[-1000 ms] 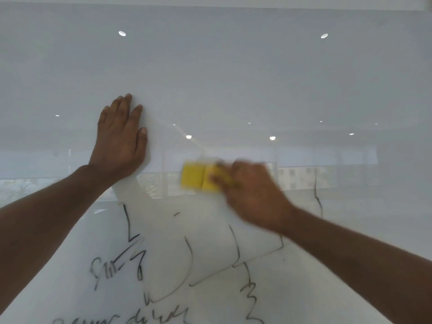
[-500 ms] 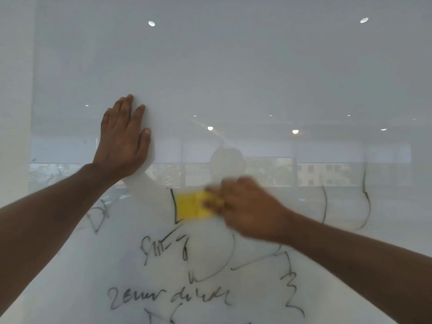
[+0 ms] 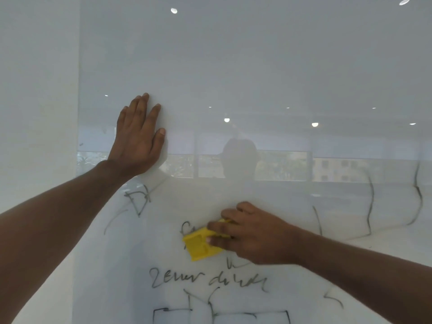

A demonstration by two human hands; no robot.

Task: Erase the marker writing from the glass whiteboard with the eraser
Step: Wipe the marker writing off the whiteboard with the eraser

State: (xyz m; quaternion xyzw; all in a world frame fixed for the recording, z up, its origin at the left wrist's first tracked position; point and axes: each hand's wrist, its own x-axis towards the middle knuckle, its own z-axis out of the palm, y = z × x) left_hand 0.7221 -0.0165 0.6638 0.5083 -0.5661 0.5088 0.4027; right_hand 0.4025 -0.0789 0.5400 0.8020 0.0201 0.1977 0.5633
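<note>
The glass whiteboard [image 3: 257, 66] fills the view, glossy white with ceiling lights and windows mirrored in it. My right hand [image 3: 254, 232] grips a yellow eraser [image 3: 198, 245] and presses it flat on the glass, over a small scribble at centre. Black marker writing [image 3: 205, 280] runs below the eraser, with box outlines under it at the bottom edge. A faint triangle sketch lies lower left of my left hand. Curved marker lines [image 3: 370, 206] stand at the right. My left hand [image 3: 138, 139] lies flat on the board with fingers spread, holding nothing.
The board's left edge [image 3: 78, 136] meets a plain white wall [image 3: 37, 113]. The board's upper half carries no marks. A person's dim reflection shows in the glass above the eraser.
My right hand has carried the eraser downward and a little left, onto the small scribble. The view has shifted, so lower writing and boxes show. The left hand stays planted.
</note>
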